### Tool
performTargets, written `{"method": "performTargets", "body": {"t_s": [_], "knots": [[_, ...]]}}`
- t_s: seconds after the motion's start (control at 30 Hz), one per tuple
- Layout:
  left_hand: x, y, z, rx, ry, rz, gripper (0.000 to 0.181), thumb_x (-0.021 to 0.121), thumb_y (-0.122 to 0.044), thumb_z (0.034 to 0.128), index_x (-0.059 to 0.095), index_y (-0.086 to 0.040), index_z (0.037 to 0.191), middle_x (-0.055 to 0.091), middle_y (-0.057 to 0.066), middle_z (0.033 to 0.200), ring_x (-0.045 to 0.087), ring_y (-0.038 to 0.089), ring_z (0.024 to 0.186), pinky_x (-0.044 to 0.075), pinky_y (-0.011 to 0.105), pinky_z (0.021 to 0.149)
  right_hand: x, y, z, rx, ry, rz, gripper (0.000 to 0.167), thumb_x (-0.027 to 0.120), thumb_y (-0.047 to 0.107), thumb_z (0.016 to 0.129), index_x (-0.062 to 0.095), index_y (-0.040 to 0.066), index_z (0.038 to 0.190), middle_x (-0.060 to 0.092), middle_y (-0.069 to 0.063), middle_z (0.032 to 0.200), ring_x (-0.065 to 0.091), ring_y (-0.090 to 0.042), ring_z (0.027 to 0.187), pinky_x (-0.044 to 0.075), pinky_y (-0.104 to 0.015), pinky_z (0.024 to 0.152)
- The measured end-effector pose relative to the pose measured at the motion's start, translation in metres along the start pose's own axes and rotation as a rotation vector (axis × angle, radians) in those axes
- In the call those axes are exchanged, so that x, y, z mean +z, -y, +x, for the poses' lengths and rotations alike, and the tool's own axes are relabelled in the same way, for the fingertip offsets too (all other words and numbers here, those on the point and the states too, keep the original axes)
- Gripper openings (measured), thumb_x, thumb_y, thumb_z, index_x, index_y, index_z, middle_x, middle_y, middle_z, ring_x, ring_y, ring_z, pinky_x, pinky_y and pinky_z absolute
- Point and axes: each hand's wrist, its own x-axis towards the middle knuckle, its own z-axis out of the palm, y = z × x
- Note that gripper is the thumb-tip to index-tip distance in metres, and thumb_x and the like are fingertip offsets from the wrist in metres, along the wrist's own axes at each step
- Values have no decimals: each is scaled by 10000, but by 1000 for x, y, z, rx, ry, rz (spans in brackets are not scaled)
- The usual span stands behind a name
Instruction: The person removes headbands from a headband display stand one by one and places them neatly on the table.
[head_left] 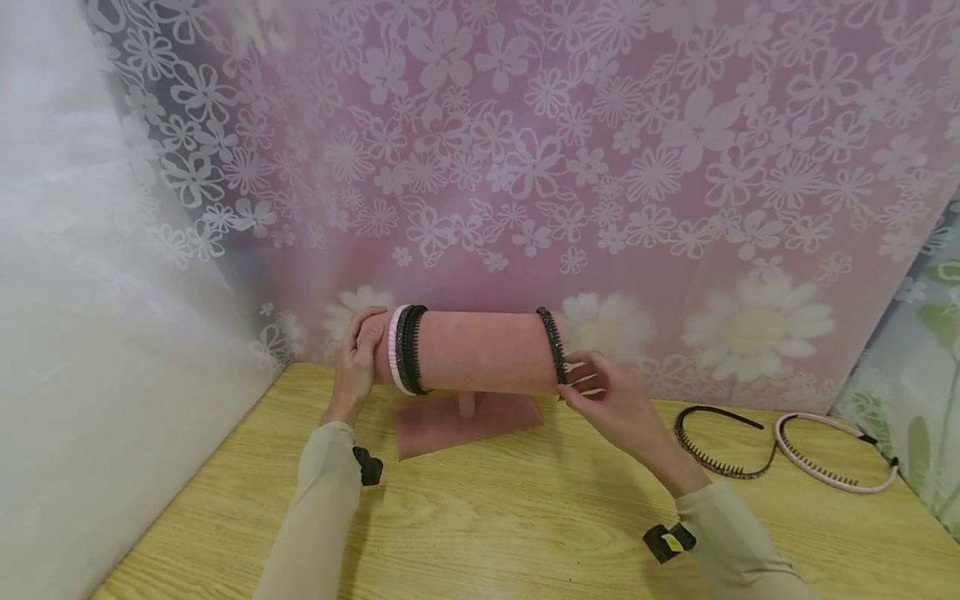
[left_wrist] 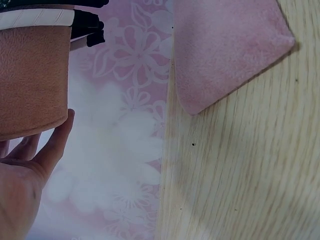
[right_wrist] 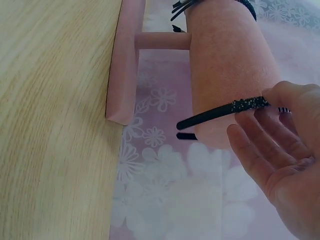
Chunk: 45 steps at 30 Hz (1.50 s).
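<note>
A pink velvety headband stand (head_left: 480, 352) has a horizontal roll on a post above a flat base (head_left: 435, 433). My left hand (head_left: 354, 367) grips the roll's left end, with the thumb in front and fingers over the top. Near that end, a pale pink headband (head_left: 393, 354) and black toothed headbands (head_left: 408, 350) sit side by side around the roll. At the right end, my right hand (head_left: 618, 407) pinches a black beaded headband (right_wrist: 250, 103) between thumb and fingers. This headband lies over the roll, and its two tips stick out below in the right wrist view.
On the wooden table (head_left: 487, 525) at the right lie a dark toothed headband (head_left: 720, 472) and a pale pink toothed headband (head_left: 832, 482), touching or nearly so. A pink flowered curtain (head_left: 480, 167) hangs close behind the stand. White sheeting (head_left: 112, 292) borders the left side.
</note>
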Motion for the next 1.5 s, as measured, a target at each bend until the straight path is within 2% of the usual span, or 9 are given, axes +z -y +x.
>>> {"method": "performTargets", "body": {"t_s": [0.23,0.33,0.5,0.67,0.83,0.93,1.0,1.27,1.5], "knots": [[-1,-1,0,-6,-7,7,360,491,-431,1055,646,-283,1345,643,21,1380,622,261,1139,457,466,1005,-3,0,-1,50,-18,-11,351,754,-12,888,667,21,1227,775,-126,938,755,-210,828,601,-259,686],[0,-1,0,-11,-4,8,375,494,-439,1053,644,-265,1349,639,18,1383,619,269,1146,451,484,1010,-3,-1,-1,62,-21,-6,344,747,-11,895,661,21,1227,769,-128,944,750,-197,836,605,-274,691],[0,0,-1,-14,-6,12,397,495,-448,1051,639,-235,1353,642,11,1377,621,262,1139,451,485,1002,-6,-1,-3,77,-29,-16,326,740,19,913,649,35,1226,764,-130,964,744,-180,858,590,-223,708],[1,-3,0,-14,-3,-4,380,492,-377,1064,636,-192,1363,635,74,1388,610,320,1153,441,507,1011,-12,-1,-4,89,-36,-7,327,735,14,915,634,25,1227,761,-148,976,742,-177,861,576,-189,713],[-2,-24,-5,-21,10,-16,374,486,-282,1071,625,-107,1371,617,163,1397,597,382,1161,437,518,1014,-19,-1,-6,88,-51,-10,312,743,18,910,648,22,1207,761,-149,973,740,-193,847,573,-179,720],[-4,-39,-9,-35,21,-1,378,476,-261,1071,617,-83,1373,612,182,1399,598,382,1156,448,494,1005,-23,-1,-9,115,-55,-37,314,747,44,915,647,39,1213,752,-131,979,726,-152,854,566,-171,730],[-4,-43,-11,-48,24,7,379,472,-264,1071,615,-88,1376,611,176,1404,601,371,1157,448,484,1007,-26,-1,-12,137,-59,-53,317,750,59,917,645,50,1216,746,-121,981,715,-117,858,565,-173,731],[0,-6,-1,-50,9,-2,393,471,-363,1072,613,-190,1396,613,98,1422,597,348,1179,431,513,1028,-35,-10,-22,165,-54,-105,325,748,49,915,642,50,1222,728,-101,958,668,-5,842,568,-193,724],[1,0,-1,-23,-4,7,393,490,-452,1054,638,-256,1361,638,24,1389,618,276,1146,449,483,1007,-41,-19,-34,135,-44,-133,336,754,-5,890,651,66,1202,728,-87,940,673,13,830,572,-189,698]]}}
